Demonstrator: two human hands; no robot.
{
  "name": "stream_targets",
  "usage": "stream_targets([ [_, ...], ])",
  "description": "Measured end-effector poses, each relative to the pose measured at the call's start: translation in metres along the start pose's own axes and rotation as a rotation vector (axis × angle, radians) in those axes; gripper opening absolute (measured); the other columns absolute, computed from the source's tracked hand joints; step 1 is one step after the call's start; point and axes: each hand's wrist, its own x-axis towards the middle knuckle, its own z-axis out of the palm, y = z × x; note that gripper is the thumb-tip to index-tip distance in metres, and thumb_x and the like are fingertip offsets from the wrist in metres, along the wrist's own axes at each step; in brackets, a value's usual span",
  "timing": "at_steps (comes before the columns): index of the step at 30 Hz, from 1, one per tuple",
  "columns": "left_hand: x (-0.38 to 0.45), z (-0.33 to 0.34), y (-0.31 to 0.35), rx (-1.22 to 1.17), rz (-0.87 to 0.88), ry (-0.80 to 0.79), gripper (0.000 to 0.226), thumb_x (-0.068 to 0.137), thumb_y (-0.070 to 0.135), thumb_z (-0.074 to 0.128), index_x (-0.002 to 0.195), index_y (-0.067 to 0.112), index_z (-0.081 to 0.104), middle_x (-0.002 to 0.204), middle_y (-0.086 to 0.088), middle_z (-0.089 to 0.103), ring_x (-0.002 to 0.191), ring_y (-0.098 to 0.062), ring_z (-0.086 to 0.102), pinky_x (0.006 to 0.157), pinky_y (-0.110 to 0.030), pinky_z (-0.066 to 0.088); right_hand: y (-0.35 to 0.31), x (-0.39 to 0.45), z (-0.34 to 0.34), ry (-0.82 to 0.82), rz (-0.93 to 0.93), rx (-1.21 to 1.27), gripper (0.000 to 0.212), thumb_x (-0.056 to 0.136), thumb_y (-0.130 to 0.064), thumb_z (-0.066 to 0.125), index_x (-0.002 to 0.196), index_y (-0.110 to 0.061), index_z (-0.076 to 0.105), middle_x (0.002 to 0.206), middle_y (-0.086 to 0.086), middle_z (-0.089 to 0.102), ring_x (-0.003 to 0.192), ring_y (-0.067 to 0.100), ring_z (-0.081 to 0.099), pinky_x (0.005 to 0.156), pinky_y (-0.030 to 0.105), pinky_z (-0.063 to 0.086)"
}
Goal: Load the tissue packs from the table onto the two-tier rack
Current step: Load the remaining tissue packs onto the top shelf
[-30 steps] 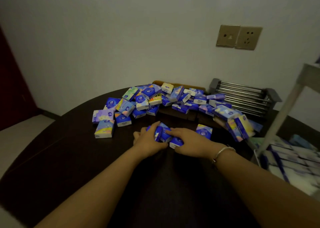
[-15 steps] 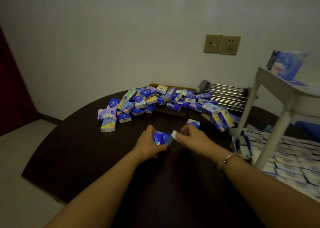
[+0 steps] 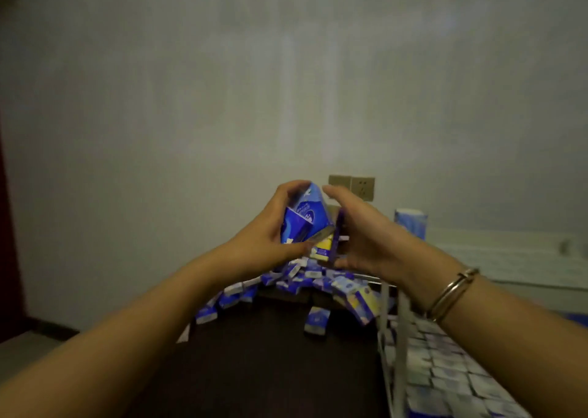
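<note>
A bunch of blue tissue packs (image 3: 304, 220) is held up in the air between both hands, in front of the wall. My left hand (image 3: 270, 230) grips the packs from the left with fingers curled over the top. My right hand (image 3: 362, 236) cups them from the right, thumb under a yellow-ended pack (image 3: 324, 247). Below them a pile of tissue packs (image 3: 296, 285) lies on the dark round table (image 3: 261, 360). The white two-tier rack (image 3: 397, 331) stands at the right, its lower tier (image 3: 451, 370) covered with rows of packs. One pack (image 3: 410, 223) stands on the upper tier (image 3: 509, 255).
A wall socket (image 3: 351, 185) sits on the wall just behind the held packs. One loose pack (image 3: 316, 320) lies apart from the pile near the rack's post. A dark red door edge (image 3: 8, 242) is at the far left.
Both hands have lifted the gathered packs from the table up to chest height. The view has tilted upward and moved toward the rack.
</note>
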Motion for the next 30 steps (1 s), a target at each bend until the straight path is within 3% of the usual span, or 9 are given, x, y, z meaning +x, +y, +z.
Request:
stream_targets([
  [5,0.033,0.014,0.047,0.184,0.161,-0.115,0.086,0.078,0.005,0.072,0.144,0.029,0.022,0.138,0.011,0.039,0.117,0.005,0.05,0.09,-0.012,0.047,-0.037,-0.03,-0.044,0.004,-0.062,-0.13,0.008,0.085,-0.015,0.059,0.092,-0.014,0.063,0.091,0.009,0.064,0.08,0.022,0.061,0.065,0.035,0.055],
  [10,0.069,0.062,0.061,-0.092,0.006,0.001,0.079,0.079,0.02,0.074,0.139,0.034,0.024,0.127,0.005,0.032,0.108,-0.002,0.05,0.075,-0.005,0.049,-0.033,-0.039,-0.096,0.082,-0.125,-0.185,0.006,0.089,-0.008,0.054,0.086,-0.012,0.058,0.084,0.01,0.063,0.078,0.023,0.062,0.075,0.038,0.051],
  [13,0.093,0.1,0.065,-0.34,-0.133,0.091,0.047,0.079,0.018,0.057,0.122,0.022,0.038,0.127,-0.003,0.032,0.11,-0.015,0.048,0.071,-0.015,0.051,-0.02,-0.037,-0.125,0.169,-0.229,-0.174,0.017,0.089,0.002,0.049,0.087,-0.014,0.055,0.084,0.007,0.062,0.079,0.019,0.061,0.072,0.03,0.05],
  [15,0.105,0.123,0.062,-0.343,-0.15,0.077,0.035,0.084,0.004,0.049,0.113,0.019,0.037,0.125,-0.006,0.03,0.111,-0.019,0.048,0.064,-0.017,0.053,-0.013,-0.037,-0.142,0.146,-0.251,-0.159,0.018,0.085,0.004,0.051,0.089,-0.012,0.059,0.082,0.007,0.067,0.074,0.016,0.063,0.069,0.027,0.052],
  [18,0.11,0.148,0.048,-0.334,-0.108,-0.034,0.039,0.09,-0.006,0.049,0.116,0.021,0.038,0.129,-0.007,0.033,0.113,-0.019,0.051,0.068,-0.016,0.056,-0.006,-0.04,-0.168,0.104,-0.246,-0.11,0.025,0.086,0.009,0.041,0.09,-0.005,0.062,0.076,0.009,0.07,0.066,0.017,0.064,0.055,0.021,0.053],
  [21,0.111,0.164,0.035,-0.314,-0.091,-0.068,0.042,0.085,-0.002,0.062,0.114,0.025,0.046,0.129,-0.008,0.046,0.11,-0.017,0.058,0.077,-0.029,0.059,0.0,-0.038,-0.191,0.121,-0.179,-0.122,0.03,0.075,0.006,0.048,0.103,0.005,0.057,0.083,0.015,0.07,0.07,0.02,0.066,0.064,0.029,0.053],
  [24,0.116,0.173,0.025,-0.287,-0.074,-0.029,0.052,0.077,-0.002,0.072,0.116,0.024,0.048,0.124,-0.007,0.049,0.107,-0.012,0.058,0.076,-0.027,0.058,0.005,-0.031,-0.201,0.131,-0.054,-0.218,0.047,0.059,-0.002,0.05,0.104,0.011,0.053,0.089,0.021,0.066,0.076,0.024,0.064,0.067,0.03,0.051],
  [27,0.12,0.174,0.021,-0.196,-0.11,-0.02,0.063,0.07,0.004,0.08,0.119,0.025,0.046,0.118,-0.002,0.046,0.106,-0.012,0.055,0.073,-0.023,0.058,0.009,-0.029,-0.208,0.151,0.085,-0.248,0.038,0.064,0.0,0.055,0.1,-0.007,0.044,0.107,0.02,0.06,0.094,0.027,0.062,0.073,0.031,0.05],
  [30,0.12,0.175,0.021,-0.106,-0.122,-0.045,0.067,0.064,0.015,0.085,0.117,0.025,0.045,0.113,0.002,0.05,0.1,-0.01,0.057,0.066,-0.016,0.056,0.009,-0.03,-0.213,0.128,0.142,-0.287,0.062,0.052,-0.008,0.063,0.108,-0.015,0.038,0.119,0.017,0.053,0.106,0.027,0.059,0.083,0.034,0.051],
])
